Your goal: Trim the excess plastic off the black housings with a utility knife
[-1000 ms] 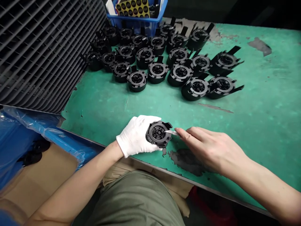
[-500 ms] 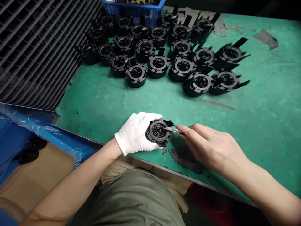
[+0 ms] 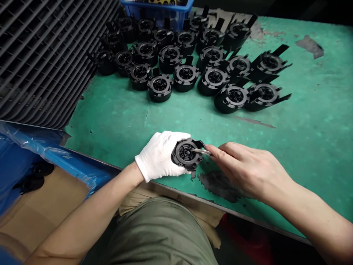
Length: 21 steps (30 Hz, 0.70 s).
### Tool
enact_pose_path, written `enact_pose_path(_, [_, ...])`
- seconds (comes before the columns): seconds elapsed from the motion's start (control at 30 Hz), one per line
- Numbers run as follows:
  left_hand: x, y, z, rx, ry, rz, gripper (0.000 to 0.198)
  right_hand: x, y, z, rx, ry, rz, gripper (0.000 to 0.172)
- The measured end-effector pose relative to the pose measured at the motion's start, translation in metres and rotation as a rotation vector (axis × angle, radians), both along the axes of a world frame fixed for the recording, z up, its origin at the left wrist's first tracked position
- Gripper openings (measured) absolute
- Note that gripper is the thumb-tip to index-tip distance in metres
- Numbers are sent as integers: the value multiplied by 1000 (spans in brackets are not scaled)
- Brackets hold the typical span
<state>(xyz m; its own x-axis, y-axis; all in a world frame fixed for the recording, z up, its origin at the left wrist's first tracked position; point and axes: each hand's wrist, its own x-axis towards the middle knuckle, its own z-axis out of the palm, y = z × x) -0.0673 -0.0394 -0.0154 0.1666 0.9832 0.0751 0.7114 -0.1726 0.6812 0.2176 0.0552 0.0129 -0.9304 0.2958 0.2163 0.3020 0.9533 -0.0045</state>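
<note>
In a white glove, my left hand (image 3: 158, 156) is wrapped round a round black plastic housing (image 3: 180, 156) near the table's front edge. The ringed face with its hub and ribs is turned up towards me. My bare right hand (image 3: 248, 167) pinches a small craft knife (image 3: 202, 151). Its thin metal tip reaches over the housing's face beside the central hub; whether it touches the plastic I cannot tell. Most of the knife's handle is hidden in my fingers.
Several similar black housings (image 3: 186, 75) stand across the back of the green table (image 3: 176, 114). Behind them is a blue bin (image 3: 176, 16). Black grilles (image 3: 49, 62) are stacked at the left. Below them, a plastic-lined carton (image 3: 57, 198) contains dark parts.
The knife tip has shifted very slightly on the housing's face, and my right hand has tilted a little with it. My left hand still grips the housing in nearly the same place.
</note>
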Motion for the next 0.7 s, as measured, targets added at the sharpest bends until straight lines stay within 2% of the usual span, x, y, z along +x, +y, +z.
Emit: enact_pose_path(0.7, [0, 1, 1, -14, -8, -5, 74, -3, 5, 5, -49, 1, 8, 29])
